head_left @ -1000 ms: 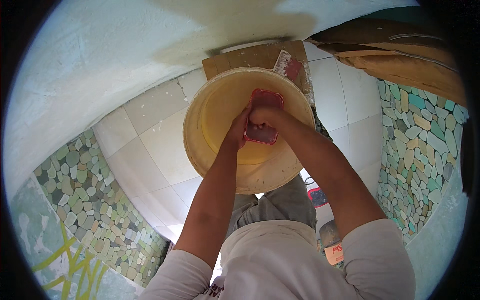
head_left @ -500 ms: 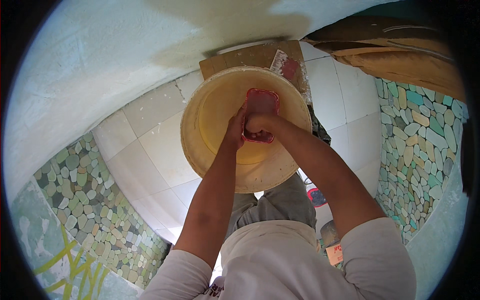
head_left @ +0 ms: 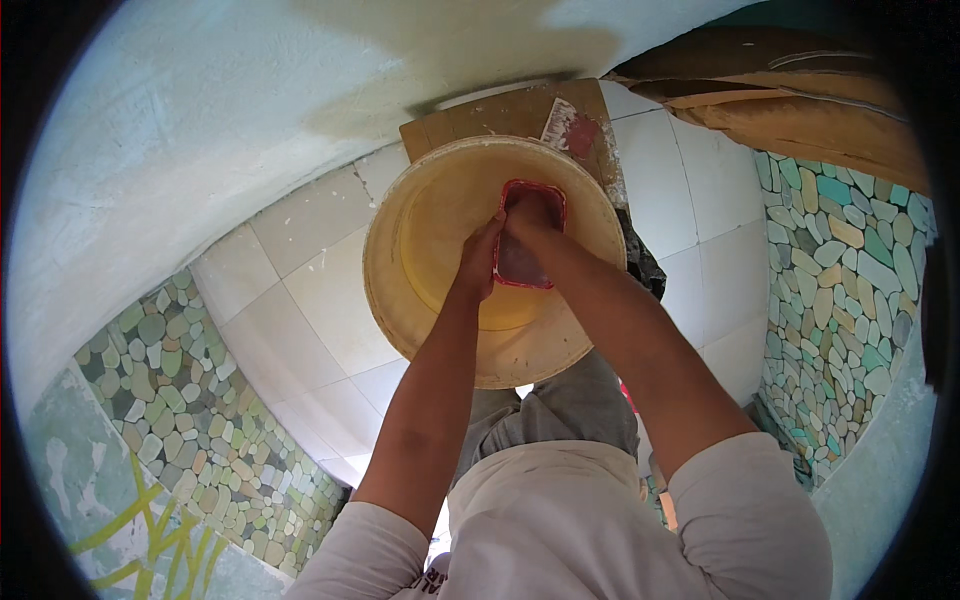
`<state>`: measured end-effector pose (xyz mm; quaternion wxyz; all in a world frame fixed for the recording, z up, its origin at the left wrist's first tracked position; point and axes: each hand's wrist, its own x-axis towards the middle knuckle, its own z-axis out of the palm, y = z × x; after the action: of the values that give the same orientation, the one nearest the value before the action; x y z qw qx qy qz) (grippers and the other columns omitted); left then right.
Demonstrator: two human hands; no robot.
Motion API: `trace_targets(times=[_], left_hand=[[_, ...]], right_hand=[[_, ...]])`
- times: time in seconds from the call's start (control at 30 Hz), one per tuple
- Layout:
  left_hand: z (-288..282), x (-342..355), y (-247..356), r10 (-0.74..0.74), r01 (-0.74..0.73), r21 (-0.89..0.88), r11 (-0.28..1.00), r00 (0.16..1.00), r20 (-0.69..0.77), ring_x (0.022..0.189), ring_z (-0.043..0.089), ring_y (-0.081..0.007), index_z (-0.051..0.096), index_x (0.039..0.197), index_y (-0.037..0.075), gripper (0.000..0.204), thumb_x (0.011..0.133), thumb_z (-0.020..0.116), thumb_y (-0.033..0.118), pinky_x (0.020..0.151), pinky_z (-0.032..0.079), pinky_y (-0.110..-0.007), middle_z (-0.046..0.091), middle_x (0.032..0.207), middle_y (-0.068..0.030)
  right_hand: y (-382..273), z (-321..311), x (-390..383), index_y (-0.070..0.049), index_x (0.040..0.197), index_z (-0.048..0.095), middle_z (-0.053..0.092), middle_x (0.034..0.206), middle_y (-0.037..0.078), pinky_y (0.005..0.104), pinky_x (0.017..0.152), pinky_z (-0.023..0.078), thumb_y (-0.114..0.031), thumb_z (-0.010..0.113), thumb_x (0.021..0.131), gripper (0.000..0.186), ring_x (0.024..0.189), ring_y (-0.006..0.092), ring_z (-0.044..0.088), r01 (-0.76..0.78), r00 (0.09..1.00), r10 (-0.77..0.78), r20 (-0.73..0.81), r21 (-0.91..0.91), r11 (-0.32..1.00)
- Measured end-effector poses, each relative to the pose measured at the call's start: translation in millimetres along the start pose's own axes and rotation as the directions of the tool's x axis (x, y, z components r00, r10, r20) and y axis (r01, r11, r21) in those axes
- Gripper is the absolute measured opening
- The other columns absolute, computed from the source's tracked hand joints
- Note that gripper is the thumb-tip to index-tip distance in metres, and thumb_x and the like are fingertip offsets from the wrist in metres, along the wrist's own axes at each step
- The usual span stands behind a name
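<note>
- Here's the tray [head_left: 522, 266], red-rimmed, framed inside the mouth of the bucket [head_left: 385, 235], right of its centre; how deep it sits, I can't tell.
- And the long axis runs nearly straight out from the person, one short end toward the wall [head_left: 250, 100], the other toward the body.
- Left hand [head_left: 480, 262] grasps the tray by its left long side!
- Right hand [head_left: 532, 212] is down in the tray's far half; fingers hidden, so clenched or loose, no telling.
- Open room? Plenty between the left hand and the bucket's left edge; a narrower strip at the tray's right, partly crossed by the right forearm [head_left: 620, 310].
- Past the far rim, the board [head_left: 470, 117] juts out, a flat tool [head_left: 574, 132] on top (white-smeared, reddish patch), near the board's right edge.
</note>
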<state>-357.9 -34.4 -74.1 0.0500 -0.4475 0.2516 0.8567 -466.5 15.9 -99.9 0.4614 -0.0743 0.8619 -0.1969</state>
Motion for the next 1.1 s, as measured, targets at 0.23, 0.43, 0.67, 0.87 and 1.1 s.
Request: trace_targets(times=[0.23,0.43,0.67,0.87,1.1], left_hand=[[-12,3,4,0.030,-0.008,0.169,0.986,0.991,-0.128,0.107,0.059,-0.0202,0.055,0.127,-0.004,0.063,0.090,0.064,0.046,0.094,0.046,-0.032,0.062,0.121,-0.0131],[15,4,1,0.039,-0.041,-0.007,0.999,0.986,-0.161,0.098,0.061,-0.0182,0.061,0.117,-0.005,0.061,0.087,0.066,0.048,0.088,0.047,-0.030,0.064,0.109,-0.0108],[-2,1,3,0.152,-0.128,0.101,0.987,0.947,-0.283,0.091,0.060,-0.0162,0.066,0.107,-0.003,0.052,0.086,0.069,0.045,0.083,0.047,-0.029,0.065,0.100,-0.0078],[0,4,6,0.227,-0.183,0.172,0.968,0.931,-0.286,0.090,0.059,-0.0156,0.065,0.105,-0.004,0.053,0.086,0.070,0.045,0.081,0.047,-0.029,0.065,0.099,-0.0077],[-5,7,5,0.141,-0.109,0.125,0.986,0.950,-0.277,0.087,0.059,-0.0150,0.066,0.102,-0.002,0.052,0.085,0.070,0.047,0.078,0.047,-0.029,0.064,0.095,-0.0063]], right_hand=[[-4,-5,0,0.000,0.107,0.068,0.065,0.116,0.022,0.0422,0.092,0.049,-0.017,0.057,0.086,0.029,0.110,0.0314,0.064,0.134,0.984,-0.121,0.127,-0.100,0.986],[13,8,13,0.001,0.096,0.069,0.067,0.105,0.025,0.0440,0.086,0.051,-0.015,0.059,0.082,0.023,0.101,0.0349,0.065,0.021,0.992,-0.029,-0.125,-0.062,0.998],[-13,-5,-15,-0.001,0.094,0.070,0.067,0.105,0.024,0.0430,0.087,0.051,-0.015,0.050,0.088,0.026,0.100,0.0351,0.065,0.246,0.966,-0.258,-0.029,-0.219,0.944],[-11,-22,-21,-0.002,0.109,0.063,0.062,0.116,0.023,0.0442,0.093,0.047,-0.016,0.040,0.092,0.031,0.107,0.0344,0.062,0.366,0.930,-0.339,0.142,-0.269,0.891],[-18,-24,-16,-0.004,0.107,0.064,0.065,0.112,0.020,0.0431,0.090,0.049,-0.017,0.043,0.091,0.029,0.104,0.0325,0.064,0.414,0.910,-0.392,0.135,-0.344,0.843]])
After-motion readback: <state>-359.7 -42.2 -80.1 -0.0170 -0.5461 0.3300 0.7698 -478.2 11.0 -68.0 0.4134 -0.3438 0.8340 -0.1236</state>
